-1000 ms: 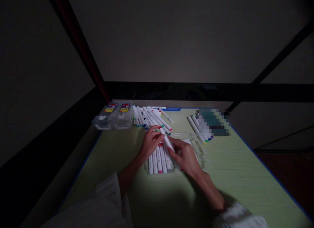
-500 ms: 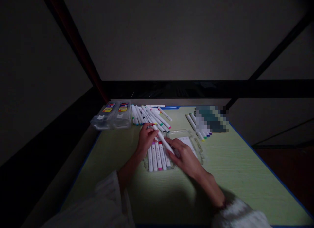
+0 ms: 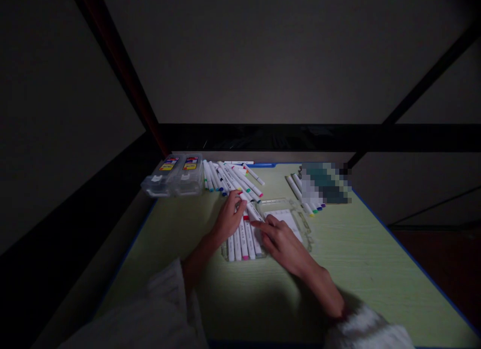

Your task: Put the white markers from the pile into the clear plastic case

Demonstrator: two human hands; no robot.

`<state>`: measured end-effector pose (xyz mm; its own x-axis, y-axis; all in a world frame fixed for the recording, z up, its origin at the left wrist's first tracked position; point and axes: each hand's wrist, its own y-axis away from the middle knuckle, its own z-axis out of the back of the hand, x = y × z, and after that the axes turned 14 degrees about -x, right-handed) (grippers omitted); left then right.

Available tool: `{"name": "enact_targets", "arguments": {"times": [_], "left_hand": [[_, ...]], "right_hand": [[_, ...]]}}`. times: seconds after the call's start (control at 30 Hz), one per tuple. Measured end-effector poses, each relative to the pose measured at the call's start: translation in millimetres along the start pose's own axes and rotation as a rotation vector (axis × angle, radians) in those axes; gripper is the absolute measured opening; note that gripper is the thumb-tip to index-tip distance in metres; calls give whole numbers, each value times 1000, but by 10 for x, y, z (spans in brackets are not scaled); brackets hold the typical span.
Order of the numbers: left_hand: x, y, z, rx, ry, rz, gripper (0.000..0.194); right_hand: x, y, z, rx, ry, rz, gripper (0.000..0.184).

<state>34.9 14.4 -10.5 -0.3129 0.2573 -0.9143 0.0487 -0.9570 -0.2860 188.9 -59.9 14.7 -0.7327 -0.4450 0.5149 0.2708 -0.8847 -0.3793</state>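
A white marker [image 3: 254,210] with a red end slants between my two hands, above an open clear plastic case [image 3: 224,254]. My left hand [image 3: 230,216] pinches its far, red-tipped end. The fingers of my right hand [image 3: 278,239] are closed round the near end, which they partly cover. Below, several white markers [image 3: 238,244] lie side by side in the left half of the case, some with pink or red ends. The right half of the case holds a white card [image 3: 282,221].
A loose pile of white markers [image 3: 235,179] with coloured ends lies behind my left hand. Two clear lidded cases [image 3: 190,181] stand at the back left. More markers [image 3: 298,191] lie at the right beside a blurred-out flat item [image 3: 330,184]. The table [image 3: 376,274] has a blue edge.
The marker between my hands has turned about its length, so dark print now shows on it. My right fingers have shifted their hold and curled in further around the near end.
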Motion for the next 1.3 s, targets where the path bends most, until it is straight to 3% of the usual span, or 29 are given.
{"name": "enact_targets", "arguments": {"times": [0.23,0.5,0.7,0.9,1.1,1.23,1.3], "left_hand": [[44,15,12,27,-29,-56,21],[93,-41,131,-43,-116,-43,18],[98,-37,192,-63,-305,-177,16],[84,-8,192,-20,-346,-245,23],[65,-4,199,-2,-359,-217,24],[105,-15,189,-21,-369,-226,23],[123,-21,185,-33,-365,-231,23]], "right_hand": [[-30,-10,-9,-37,41,-11,41],[-96,10,0,-134,65,-81,36],[-148,0,17,-251,26,-117,44],[-219,2,74,-424,33,-305,47],[-343,21,150,-533,83,-379,39],[-453,59,216,-596,240,-512,38],[-504,77,230,-552,371,-567,37]]}}
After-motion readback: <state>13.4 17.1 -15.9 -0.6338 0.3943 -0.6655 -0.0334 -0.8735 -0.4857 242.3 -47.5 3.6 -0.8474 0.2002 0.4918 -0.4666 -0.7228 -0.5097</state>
